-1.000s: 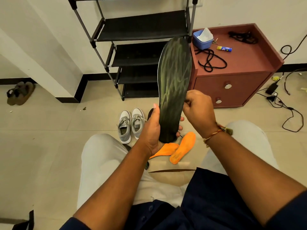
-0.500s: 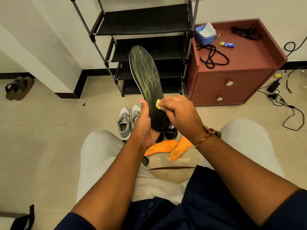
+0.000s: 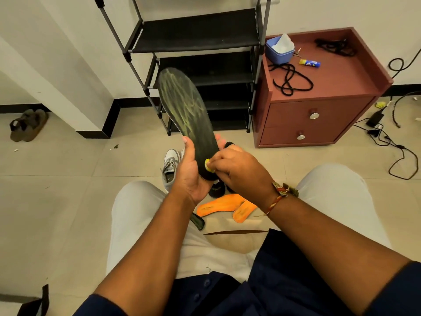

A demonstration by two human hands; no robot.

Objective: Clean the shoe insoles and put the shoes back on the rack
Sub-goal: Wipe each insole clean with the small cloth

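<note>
Tiled floor (image 3: pixel 57 190), head view: shoe rack (image 3: pixel 196 37) at 12 o'clock. Left hand (image 3: pixel 189 176), fingers curled round the heel of dark insole (image 3: pixel 186 110), toe tilted toward 11. Right hand (image 3: pixel 239 169) pinches small yellow pad (image 3: pixel 208 165) against that heel. 2 orange insoles (image 3: pixel 218 205) on the floor at 6 o'clock of the hands.

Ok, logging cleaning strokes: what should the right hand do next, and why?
Probably rub the yellow pad up toward the toe: the right hand pinches it at the heel end of the black insole, the left hand grips that end, and streaks cover the rest.
</note>
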